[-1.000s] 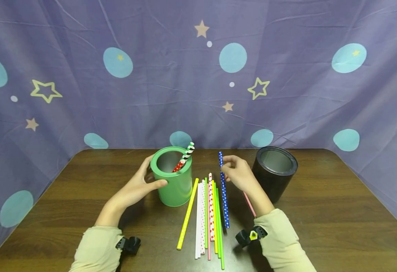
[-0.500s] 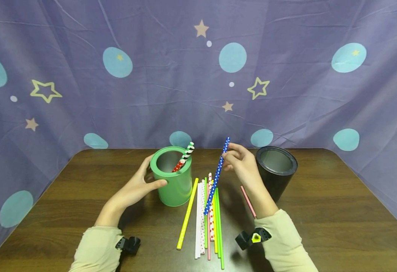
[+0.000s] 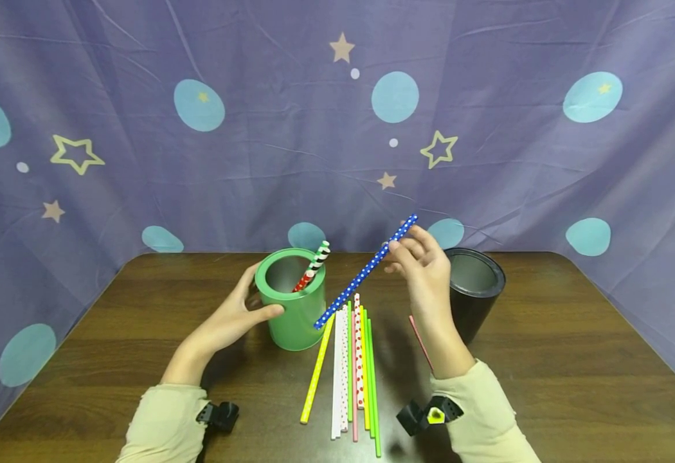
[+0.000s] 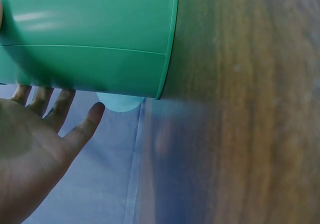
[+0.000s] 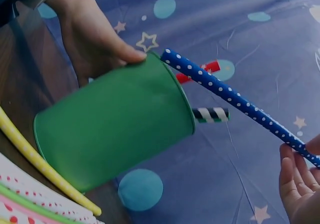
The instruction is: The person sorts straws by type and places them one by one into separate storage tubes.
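Observation:
A blue paper straw with white dots (image 3: pixel 366 273) is pinched near its upper end between thumb and fingers of my right hand (image 3: pixel 424 263). It slants down to the left, its lower end overlapping the front of the green can (image 3: pixel 299 321) in the head view. My left hand (image 3: pixel 233 318) grips that can from the left, thumb on the near side and fingers round the back (image 4: pixel 55 104). Red and black-and-white striped straws (image 5: pixel 212 115) stick out of the can's mouth, leaning right.
Several straws in white, green, pink, yellow and red-dotted patterns (image 3: pixel 360 366) lie side by side on the brown table (image 3: pixel 575 360). A yellow straw (image 3: pixel 317 379) lies left of them. At right stands a black can (image 3: pixel 476 302), with a pink straw (image 3: pixel 420 341) near it. A patterned curtain hangs behind.
My right hand has lifted the blue dotted straw off the table and tilted it, its lower end swinging left toward the green can. My left hand has stayed on the can.

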The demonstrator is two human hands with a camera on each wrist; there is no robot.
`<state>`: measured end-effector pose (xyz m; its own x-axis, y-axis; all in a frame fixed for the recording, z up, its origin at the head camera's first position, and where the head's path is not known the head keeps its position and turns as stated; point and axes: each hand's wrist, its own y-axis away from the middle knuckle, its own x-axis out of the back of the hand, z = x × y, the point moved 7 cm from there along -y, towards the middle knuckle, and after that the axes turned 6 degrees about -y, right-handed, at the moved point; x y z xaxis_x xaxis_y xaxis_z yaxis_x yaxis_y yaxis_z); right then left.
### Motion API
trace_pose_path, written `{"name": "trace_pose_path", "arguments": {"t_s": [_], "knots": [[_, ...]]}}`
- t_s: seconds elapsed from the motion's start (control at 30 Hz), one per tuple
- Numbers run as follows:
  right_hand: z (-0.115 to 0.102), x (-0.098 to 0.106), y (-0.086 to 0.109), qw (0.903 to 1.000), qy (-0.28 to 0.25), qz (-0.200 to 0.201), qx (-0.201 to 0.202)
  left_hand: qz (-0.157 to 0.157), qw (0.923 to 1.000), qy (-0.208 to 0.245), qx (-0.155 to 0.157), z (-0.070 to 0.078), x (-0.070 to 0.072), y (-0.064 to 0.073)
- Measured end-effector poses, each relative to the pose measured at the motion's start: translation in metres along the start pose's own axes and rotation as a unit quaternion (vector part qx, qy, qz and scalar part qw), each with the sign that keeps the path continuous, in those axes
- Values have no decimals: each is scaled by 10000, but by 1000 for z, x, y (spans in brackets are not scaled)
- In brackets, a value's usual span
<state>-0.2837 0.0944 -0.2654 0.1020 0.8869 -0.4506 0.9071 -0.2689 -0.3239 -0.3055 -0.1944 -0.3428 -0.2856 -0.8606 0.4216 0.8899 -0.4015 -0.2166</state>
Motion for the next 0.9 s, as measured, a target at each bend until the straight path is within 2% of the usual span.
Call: {"name": "trace_pose_path", "arguments": {"t_s": [0.23, 0.47, 0.6, 0.9], "knots": [[-5, -10, 9, 9980, -584, 52, 221, 6, 10000, 19, 7, 1, 0, 0], [-4, -15, 16, 9955, -795, 28, 511, 19, 10000, 30, 51, 0, -1, 0], [-2, -17, 19, 9954, -699, -74, 657, 0, 10000, 32, 81, 0, -1, 0], [5, -26, 22, 9969, -288, -426, 592, 3, 10000, -8, 72, -1, 0, -1]]}}
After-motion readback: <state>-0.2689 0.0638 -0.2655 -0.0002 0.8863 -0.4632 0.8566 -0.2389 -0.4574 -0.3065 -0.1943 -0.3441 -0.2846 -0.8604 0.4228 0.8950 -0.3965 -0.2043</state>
